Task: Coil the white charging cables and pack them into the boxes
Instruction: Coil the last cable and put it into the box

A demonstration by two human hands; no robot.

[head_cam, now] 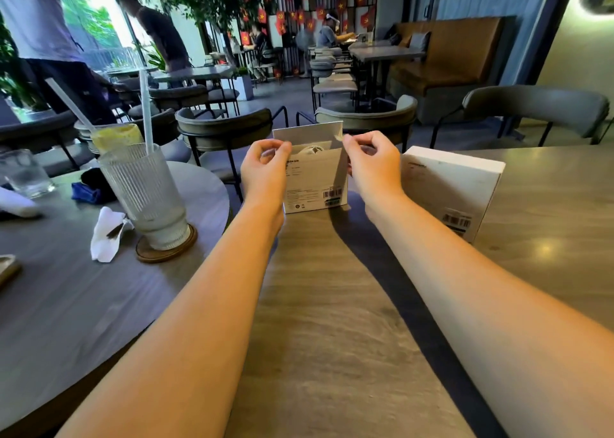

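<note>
- Two hands hold a small white box (315, 178) upright on the far edge of a wooden table (325, 321), its top flap raised and its printed back, with a barcode low on the right, facing the camera.
- The left hand (264, 168) pinches the box's upper left corner with curled fingers; the right hand (373, 161) pinches the upper right corner the same way.
- Inside the open top sits something white and rounded, probably a coiled cable (312, 149), though only a small part of it shows.
- A second white box (455, 188) lies closed on the table just right of the right forearm, apart from the first box.
- On a round table (66, 298) to the left, a ribbed glass (146, 195) with a straw stands on a round coaster (166, 248), with a crumpled white napkin (106, 235) beside it.
- Grey chairs (226, 128) stand beyond the tables.
</note>
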